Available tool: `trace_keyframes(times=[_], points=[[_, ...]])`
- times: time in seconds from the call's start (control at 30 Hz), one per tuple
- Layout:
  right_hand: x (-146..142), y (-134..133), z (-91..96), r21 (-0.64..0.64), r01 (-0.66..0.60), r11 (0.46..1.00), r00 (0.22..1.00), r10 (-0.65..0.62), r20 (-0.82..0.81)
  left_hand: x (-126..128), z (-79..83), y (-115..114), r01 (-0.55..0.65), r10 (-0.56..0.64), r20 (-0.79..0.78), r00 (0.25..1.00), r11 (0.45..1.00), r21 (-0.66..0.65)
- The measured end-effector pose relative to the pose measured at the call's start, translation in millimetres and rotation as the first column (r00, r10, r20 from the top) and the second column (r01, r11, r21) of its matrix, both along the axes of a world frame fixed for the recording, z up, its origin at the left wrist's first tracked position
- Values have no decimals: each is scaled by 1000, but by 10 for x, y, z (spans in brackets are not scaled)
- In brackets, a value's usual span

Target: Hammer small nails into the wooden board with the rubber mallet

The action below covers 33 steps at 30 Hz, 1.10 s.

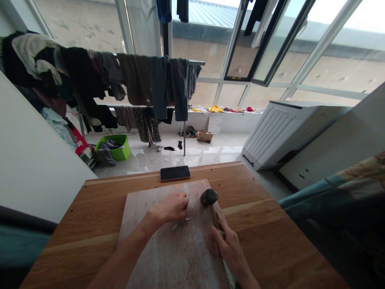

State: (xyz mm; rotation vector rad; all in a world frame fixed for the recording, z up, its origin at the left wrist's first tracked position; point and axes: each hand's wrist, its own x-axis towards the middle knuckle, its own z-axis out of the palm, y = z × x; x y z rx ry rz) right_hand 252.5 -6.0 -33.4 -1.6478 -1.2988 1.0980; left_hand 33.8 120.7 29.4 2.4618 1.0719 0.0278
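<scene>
Right grip wraps the hammer; left grip is curled near metal pieces, any contents hidden.

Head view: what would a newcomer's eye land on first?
Probably the dark-headed hammer in the right hand, at the right edge of the pale board on the wooden table. Next, the left hand over that board, with small metal pieces, likely nails, lying just nearer the camera. Beyond the table, clothes hang in a long row before the windows.
</scene>
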Motion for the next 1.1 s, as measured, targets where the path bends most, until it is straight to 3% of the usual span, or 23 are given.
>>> trace_keyframes(times=[0.17,0.47,0.6,0.8,1.1], points=[[-15,-7,-10,-5,20,1000,999,-20,-43,28,-85,145,-139,136,73,988,989,41],[-9,-12,-39,-1,-4,1000,999,4,-32,71,-136,186,-157,160,1,987,972,172],[-6,-8,-39,12,-2,1000,1000,3,-30,92,-203,212,-188,167,152,974,973,135],[-5,2,2,6,-6,1000,999,6,-38,114,-461,205,-288,246,505,827,958,6],[-67,55,20,49,-11,999,998,13,-56,158,-591,158,-345,358,634,686,927,-149]])
